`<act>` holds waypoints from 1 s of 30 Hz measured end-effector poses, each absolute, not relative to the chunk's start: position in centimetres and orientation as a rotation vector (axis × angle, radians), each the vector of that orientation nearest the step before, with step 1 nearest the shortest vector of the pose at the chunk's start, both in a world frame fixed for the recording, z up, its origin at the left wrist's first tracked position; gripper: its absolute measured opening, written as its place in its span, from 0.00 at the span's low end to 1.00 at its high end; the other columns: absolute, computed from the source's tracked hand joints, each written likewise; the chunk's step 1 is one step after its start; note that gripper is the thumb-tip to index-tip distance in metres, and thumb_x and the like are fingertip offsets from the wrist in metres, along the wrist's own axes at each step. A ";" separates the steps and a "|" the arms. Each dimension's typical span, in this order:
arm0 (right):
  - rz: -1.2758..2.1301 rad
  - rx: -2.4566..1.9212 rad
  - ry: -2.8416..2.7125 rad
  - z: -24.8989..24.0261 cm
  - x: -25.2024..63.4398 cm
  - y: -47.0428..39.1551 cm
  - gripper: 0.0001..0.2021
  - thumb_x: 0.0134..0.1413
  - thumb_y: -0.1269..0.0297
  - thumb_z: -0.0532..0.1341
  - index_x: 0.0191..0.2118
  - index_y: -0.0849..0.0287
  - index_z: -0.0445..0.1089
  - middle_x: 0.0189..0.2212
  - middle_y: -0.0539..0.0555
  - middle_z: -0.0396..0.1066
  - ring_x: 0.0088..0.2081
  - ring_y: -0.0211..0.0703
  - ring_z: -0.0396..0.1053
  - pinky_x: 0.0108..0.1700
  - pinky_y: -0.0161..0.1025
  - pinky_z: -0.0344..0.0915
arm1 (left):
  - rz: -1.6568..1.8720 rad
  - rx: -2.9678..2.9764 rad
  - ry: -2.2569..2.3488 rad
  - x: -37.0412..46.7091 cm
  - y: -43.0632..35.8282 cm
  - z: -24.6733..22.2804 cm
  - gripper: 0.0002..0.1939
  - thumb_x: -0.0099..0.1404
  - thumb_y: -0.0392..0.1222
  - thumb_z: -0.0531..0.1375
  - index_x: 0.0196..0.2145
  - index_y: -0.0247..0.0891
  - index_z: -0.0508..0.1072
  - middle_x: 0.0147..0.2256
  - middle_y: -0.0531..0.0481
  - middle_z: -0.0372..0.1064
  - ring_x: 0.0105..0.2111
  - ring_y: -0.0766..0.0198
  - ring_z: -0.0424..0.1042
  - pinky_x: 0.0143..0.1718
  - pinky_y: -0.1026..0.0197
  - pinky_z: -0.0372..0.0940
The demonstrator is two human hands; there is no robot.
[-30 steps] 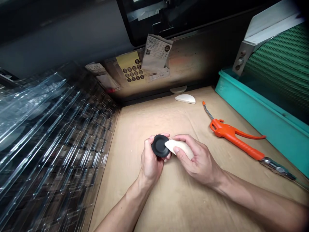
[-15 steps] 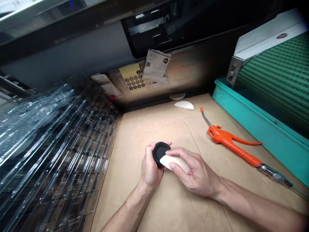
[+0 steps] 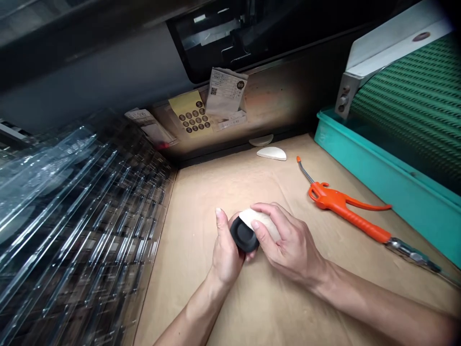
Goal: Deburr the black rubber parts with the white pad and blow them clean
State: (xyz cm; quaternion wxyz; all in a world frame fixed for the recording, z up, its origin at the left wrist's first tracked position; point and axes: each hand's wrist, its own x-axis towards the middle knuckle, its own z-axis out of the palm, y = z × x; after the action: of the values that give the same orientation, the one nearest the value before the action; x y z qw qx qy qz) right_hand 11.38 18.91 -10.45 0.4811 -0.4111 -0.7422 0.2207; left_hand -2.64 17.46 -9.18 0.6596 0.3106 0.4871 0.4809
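A small black rounded part point(image 3: 245, 235) with a round recess in its face rests in my left hand point(image 3: 226, 252), the fingers curled beneath it and the thumb raised off its edge. My right hand point(image 3: 288, 235) pinches a white half-moon pad point(image 3: 265, 223) between thumb and fingers. The pad's pointed end lies against the upper edge of the black part. Both hands are held over the brown cardboard surface point(image 3: 201, 197). Part of the pad is covered by my right fingers.
Stacked clear plastic trays point(image 3: 90, 216) fill the left side. An orange air blow gun point(image 3: 345, 216) lies at right, beside a teal bin point(image 3: 382, 178) and a green conveyor belt point(image 3: 414, 91). Another white half-moon pad point(image 3: 272, 153) lies at the back, near papers point(image 3: 226, 91) on the panel.
The white pad has moved from the lower right edge of the black part to its upper edge. The black part has turned and tilted; my left thumb has lifted off it.
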 end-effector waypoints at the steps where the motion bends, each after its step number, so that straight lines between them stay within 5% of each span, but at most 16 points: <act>1: 0.538 -0.998 -1.808 -10.3 11.2 18.7 0.12 0.67 0.67 0.56 0.55 0.57 0.66 0.45 0.51 0.72 0.43 0.40 0.73 0.44 0.38 0.68 | 1.092 0.705 1.128 -2.6 17.4 -9.1 0.39 0.66 0.76 0.39 0.31 0.37 0.68 0.16 0.54 0.58 0.16 0.68 0.56 0.16 0.65 0.50; 7: 0.505 -0.709 -1.916 -10.0 10.8 18.2 0.15 0.66 0.73 0.56 0.57 0.60 0.64 0.49 0.55 0.71 0.53 0.43 0.71 0.49 0.38 0.71 | 1.203 0.734 1.121 -2.2 17.2 -8.8 0.41 0.68 0.74 0.37 0.30 0.35 0.71 0.20 0.52 0.61 0.19 0.67 0.58 0.19 0.64 0.53; 12: 0.433 -0.936 -1.849 -10.2 10.9 18.5 0.13 0.67 0.69 0.58 0.55 0.60 0.66 0.43 0.53 0.72 0.42 0.42 0.74 0.43 0.39 0.71 | 1.150 0.688 1.124 -2.0 17.1 -8.9 0.43 0.64 0.78 0.36 0.28 0.37 0.69 0.17 0.54 0.55 0.17 0.67 0.55 0.17 0.64 0.48; 17: 0.507 -0.667 -1.929 -10.1 10.7 18.2 0.15 0.66 0.74 0.57 0.57 0.61 0.64 0.50 0.56 0.71 0.51 0.42 0.71 0.48 0.36 0.71 | 1.231 0.710 1.086 -2.1 17.3 -9.0 0.42 0.68 0.74 0.34 0.28 0.35 0.70 0.24 0.49 0.66 0.23 0.66 0.62 0.23 0.64 0.58; 22: 0.324 -0.926 -1.922 -10.1 11.3 19.1 0.12 0.68 0.69 0.58 0.55 0.59 0.67 0.42 0.52 0.72 0.40 0.41 0.74 0.40 0.38 0.71 | 1.180 0.684 1.105 -2.0 17.2 -9.1 0.41 0.65 0.77 0.36 0.25 0.37 0.66 0.16 0.54 0.56 0.16 0.68 0.56 0.16 0.65 0.49; 28: 0.444 -0.690 -1.988 -10.3 11.0 18.1 0.14 0.67 0.71 0.58 0.56 0.60 0.66 0.49 0.55 0.72 0.48 0.43 0.73 0.43 0.37 0.72 | 1.263 0.759 1.212 -2.2 17.1 -9.1 0.41 0.71 0.70 0.36 0.33 0.35 0.75 0.24 0.48 0.69 0.30 0.63 0.71 0.31 0.65 0.65; 30: 0.345 -0.734 -2.012 -10.3 11.2 18.3 0.13 0.67 0.71 0.58 0.55 0.60 0.66 0.46 0.54 0.72 0.46 0.43 0.74 0.40 0.36 0.72 | 1.252 0.740 1.177 -2.2 17.2 -9.3 0.41 0.70 0.71 0.36 0.31 0.36 0.74 0.22 0.49 0.66 0.26 0.64 0.69 0.28 0.65 0.64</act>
State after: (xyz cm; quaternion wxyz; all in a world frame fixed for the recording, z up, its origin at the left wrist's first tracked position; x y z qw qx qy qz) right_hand 11.18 18.26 -10.26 0.4672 -0.2990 -0.8201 0.1404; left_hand -2.18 17.19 -9.27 0.5932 0.3184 0.5065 0.5387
